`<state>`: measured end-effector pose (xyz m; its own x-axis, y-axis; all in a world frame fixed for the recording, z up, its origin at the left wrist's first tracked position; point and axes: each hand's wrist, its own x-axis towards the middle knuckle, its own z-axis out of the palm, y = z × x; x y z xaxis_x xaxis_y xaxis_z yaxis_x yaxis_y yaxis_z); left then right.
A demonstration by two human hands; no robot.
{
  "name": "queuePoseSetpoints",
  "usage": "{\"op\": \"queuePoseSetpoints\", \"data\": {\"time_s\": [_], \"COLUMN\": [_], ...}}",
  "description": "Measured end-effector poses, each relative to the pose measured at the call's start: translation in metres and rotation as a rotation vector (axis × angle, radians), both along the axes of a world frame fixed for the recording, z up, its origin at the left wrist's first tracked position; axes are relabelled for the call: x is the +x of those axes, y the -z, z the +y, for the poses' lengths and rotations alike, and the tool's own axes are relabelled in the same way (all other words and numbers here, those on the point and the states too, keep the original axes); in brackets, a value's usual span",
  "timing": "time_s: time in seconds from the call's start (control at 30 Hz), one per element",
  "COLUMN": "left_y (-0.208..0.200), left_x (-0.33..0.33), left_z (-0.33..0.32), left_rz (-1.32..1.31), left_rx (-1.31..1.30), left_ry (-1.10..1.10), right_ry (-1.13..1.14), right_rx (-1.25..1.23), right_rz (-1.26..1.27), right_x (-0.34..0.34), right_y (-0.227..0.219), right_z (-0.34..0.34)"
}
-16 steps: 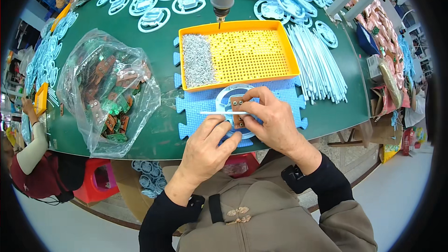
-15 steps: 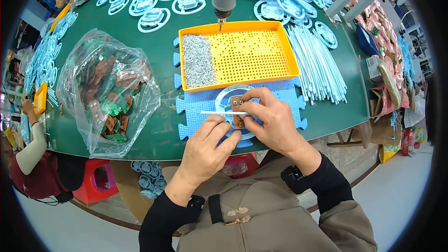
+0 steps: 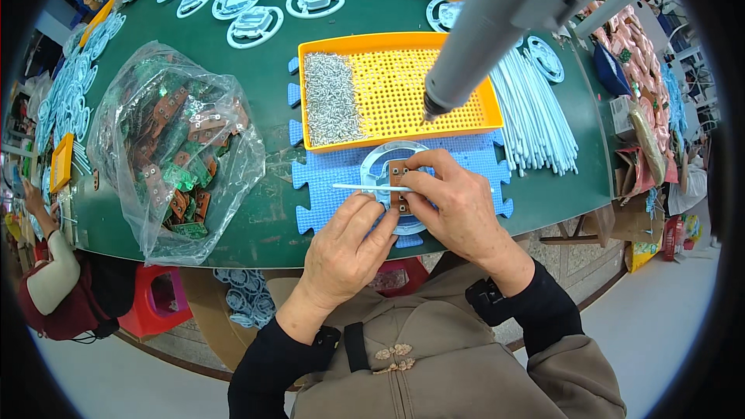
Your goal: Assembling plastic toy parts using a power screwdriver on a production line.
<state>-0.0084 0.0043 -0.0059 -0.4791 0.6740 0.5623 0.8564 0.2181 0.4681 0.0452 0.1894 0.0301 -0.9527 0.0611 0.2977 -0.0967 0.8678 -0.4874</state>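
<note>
On a blue foam mat (image 3: 318,194) lies a light-blue ring-shaped plastic part (image 3: 371,161) with a small brown circuit board (image 3: 399,200) on it. A thin pale-blue stick (image 3: 358,187) crosses the board from side to side. My right hand (image 3: 458,202) pinches the stick and board area, fingers closed over the stick. From the near left, my left hand (image 3: 349,244) has its bent fingertips gathered at the board's edge and the ring. Those fingers hide part of the ring. Over the tray, a grey power screwdriver (image 3: 466,70) slants down, its bit pointing at the tray's near side.
A yellow perforated tray (image 3: 403,142) with silver screws (image 3: 330,97) stands just beyond my hands. Pale-blue sticks (image 3: 535,124) lie to its right. A clear bag (image 3: 124,163) of circuit boards is at left. Ring parts (image 3: 314,0) cover the far side. Another person's arm (image 3: 58,271) shows far left.
The screwdriver has swung right and come down nearer, from upright beyond the tray to slanting over it. My hands hold nearly the same position on the parts.
</note>
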Motion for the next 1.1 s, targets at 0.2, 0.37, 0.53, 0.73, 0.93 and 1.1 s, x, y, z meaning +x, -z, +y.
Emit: {"op": "queuePoseSetpoints", "data": {"time_s": [0.2, 0.37, 0.53, 0.73, 0.93, 1.1], "left_y": [0.003, 0.000, 0.000, -0.010, -0.022, -0.022], "left_x": [-0.002, 0.002, 0.002, -0.011, -0.004, 0.006], "left_z": [-0.001, -0.002, -0.004, 0.002, 0.009, 0.015], "left_rz": [0.008, -0.004, -0.013, 0.132, 0.095, 0.044], "left_rx": [0.023, 0.015, -0.013, -0.079, -0.210, -0.181], "left_ry": [0.030, -0.024, -0.009, 0.040, 0.130, 0.032], "right_ry": [-0.031, -0.066, -0.033, -0.067, -0.034, -0.048], "right_rx": [0.012, 0.006, 0.043, 0.013, -0.014, -0.039], "right_rz": [0.030, 0.053, 0.021, 0.044, 0.096, 0.071], "right_x": [-0.002, -0.001, 0.000, -0.007, -0.001, 0.002], "right_y": [-0.001, 0.000, -0.005, 0.000, 0.003, 0.019], "right_z": [0.005, 0.009, 0.001, 0.009, 0.012, 0.004]}}
